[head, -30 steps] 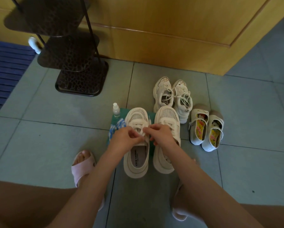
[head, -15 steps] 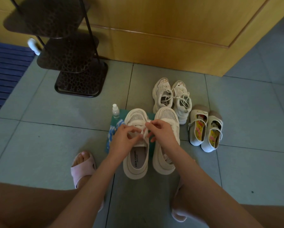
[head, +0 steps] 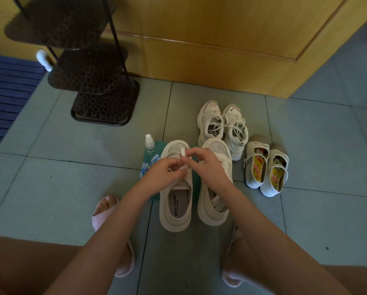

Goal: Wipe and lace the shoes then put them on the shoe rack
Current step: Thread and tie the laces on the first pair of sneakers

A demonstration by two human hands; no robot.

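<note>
Two beige mesh sneakers stand side by side on the tiled floor in front of me, toes pointing away. Over the left sneaker [head: 176,207] my left hand [head: 165,170] and my right hand [head: 206,165] both pinch its flat beige lace [head: 183,151], which loops up between the fingertips. The right sneaker [head: 213,201] is partly covered by my right wrist. A dark three-tier shoe rack [head: 88,67] stands at the back left.
A small spray bottle [head: 149,143] and a blue-white cloth [head: 148,167] lie on a green mat [head: 156,145] left of the sneakers. White lace-up trainers [head: 223,126] and strapped shoes [head: 265,169] sit behind and right. Wooden cabinet [head: 220,39] at the back, blue mat [head: 5,96] far left.
Both hands have risen slightly toward the toe of the left sneaker, drawing the lace up into a loop between them. The shoes have stayed in place.
</note>
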